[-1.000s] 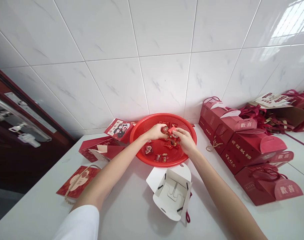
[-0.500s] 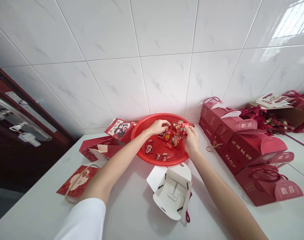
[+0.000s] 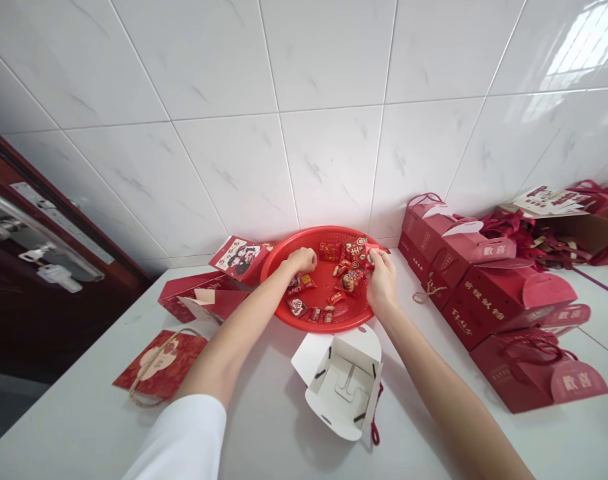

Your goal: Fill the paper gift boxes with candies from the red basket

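A round red plastic basket point(image 3: 320, 328) stands against the wall with several wrapped sweets in it. My left hand point(image 3: 301, 261) is over its left side, fingers curled down and closed; what they hold, if anything, is hidden. Just below it lies a red packet marked LOVE point(image 3: 301, 283). At the right rim my right hand point(image 3: 383, 275) pinches a bright red candy packet point(image 3: 371, 251), close to a patterned red packet point(image 3: 357, 248). In front of the basket sits an open box point(image 3: 344, 383), white inside, with nothing in it and its flaps spread.
Closed red gift boxes point(image 3: 499, 300) stand in a row on the right, beside a carton point(image 3: 594, 230) of red ribbons. To the left are more red boxes point(image 3: 204, 293) and a red bag point(image 3: 157, 363) with a rope handle. A tiled wall point(image 3: 329, 167) rises behind.
My left hand has moved left across the basket, and the LOVE packet has shifted left with it. My right hand stays at the right rim with the red packet.
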The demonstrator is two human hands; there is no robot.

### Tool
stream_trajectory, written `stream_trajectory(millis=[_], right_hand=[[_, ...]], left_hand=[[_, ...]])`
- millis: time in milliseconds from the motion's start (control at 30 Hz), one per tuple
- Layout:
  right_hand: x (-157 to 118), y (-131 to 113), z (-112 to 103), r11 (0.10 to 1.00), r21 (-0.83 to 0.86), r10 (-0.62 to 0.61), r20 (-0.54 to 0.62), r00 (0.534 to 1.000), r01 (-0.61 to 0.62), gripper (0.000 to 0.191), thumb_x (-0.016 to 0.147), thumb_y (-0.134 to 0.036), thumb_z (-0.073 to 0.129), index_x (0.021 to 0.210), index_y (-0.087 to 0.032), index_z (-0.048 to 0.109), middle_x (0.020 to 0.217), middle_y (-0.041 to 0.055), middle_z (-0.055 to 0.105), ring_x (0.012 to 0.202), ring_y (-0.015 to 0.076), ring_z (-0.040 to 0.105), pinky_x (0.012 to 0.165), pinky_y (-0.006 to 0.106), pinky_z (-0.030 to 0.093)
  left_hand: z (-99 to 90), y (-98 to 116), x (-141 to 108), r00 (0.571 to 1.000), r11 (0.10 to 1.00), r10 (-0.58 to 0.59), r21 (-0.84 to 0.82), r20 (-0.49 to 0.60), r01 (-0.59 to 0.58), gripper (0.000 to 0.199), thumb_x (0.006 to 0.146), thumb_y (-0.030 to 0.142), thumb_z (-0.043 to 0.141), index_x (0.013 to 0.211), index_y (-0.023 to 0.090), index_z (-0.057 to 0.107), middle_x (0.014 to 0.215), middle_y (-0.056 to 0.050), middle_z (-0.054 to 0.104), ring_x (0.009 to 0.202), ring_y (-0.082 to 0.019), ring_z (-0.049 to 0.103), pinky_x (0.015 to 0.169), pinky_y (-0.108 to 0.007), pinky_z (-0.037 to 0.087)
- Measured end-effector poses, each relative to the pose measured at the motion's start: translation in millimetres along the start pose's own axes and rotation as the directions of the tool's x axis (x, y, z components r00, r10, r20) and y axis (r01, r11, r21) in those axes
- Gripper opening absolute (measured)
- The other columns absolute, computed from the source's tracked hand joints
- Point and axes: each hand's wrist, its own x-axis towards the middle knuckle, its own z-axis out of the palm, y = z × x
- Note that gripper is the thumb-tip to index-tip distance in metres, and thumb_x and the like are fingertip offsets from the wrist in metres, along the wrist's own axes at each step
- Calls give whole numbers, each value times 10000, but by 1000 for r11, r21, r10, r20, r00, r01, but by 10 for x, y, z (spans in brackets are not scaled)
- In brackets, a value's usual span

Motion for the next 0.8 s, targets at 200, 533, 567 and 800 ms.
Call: stream_trajectory(millis=[200, 533, 567, 800], right_hand=[[-12, -18, 21, 1000, -14, 9, -23, 1000, -10, 296, 646, -475, 683, 741, -227, 551, 736, -15, 620, 709, 164, 553, 657, 277, 456], [-156, -532, -25, 973, -229, 81, 502, 861, 42, 276, 751, -464, 715, 785, -201, 641, 755, -12, 602, 696, 141, 512, 661, 264, 416], [-210, -666, -45, 952, -295, 115, 599, 792, 85, 275, 779, -467, 702, 790, -198, 646, 763, -10, 603, 697, 139, 509, 656, 261, 407], [-645, -1223, -156, 706, -514, 392, 856, 337, 486, 184, 922, -334, 546, 834, -192, 624, 695, -23, 535, 607, 123, 427, 563, 252, 344]], left_hand=[[-9, -42, 38, 996, 984, -34, -178, -78, 20, 183, 583, 126, 706, 755, 187, 718, 890, -89, 735, 848, -262, 679, 751, -325, 523], [-251, 255, -587, 962, 825, 247, -497, -113, -270, 251, 743, 306, 666, 943, 166, 724, 1040, -84, 747, 974, -244, 673, 885, -339, 526], [-281, 293, -748, 946, 794, 298, -519, -123, -318, 273, 766, 334, 657, 970, 165, 723, 1074, -90, 741, 1020, -252, 662, 909, -347, 519], [-387, 542, -1899, 935, 867, 356, -376, 3, -329, 312, 896, 417, 575, 1089, 211, 706, 1100, -47, 728, 984, -217, 663, 855, -301, 500]])
